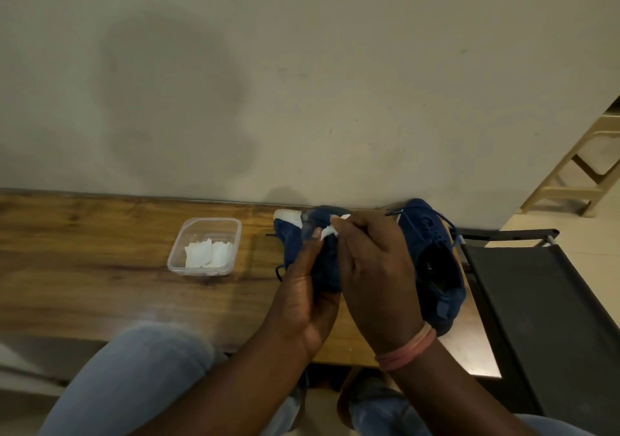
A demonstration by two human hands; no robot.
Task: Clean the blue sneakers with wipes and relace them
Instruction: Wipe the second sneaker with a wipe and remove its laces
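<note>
Wiping sneaker (292, 237) w/ wipe (330, 231)

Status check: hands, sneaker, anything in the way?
Left hand grips held sneaker. Right hand pinches wipe against it. Second sneaker on table, right. Tub of wipes left; nothing blocking.
</note>
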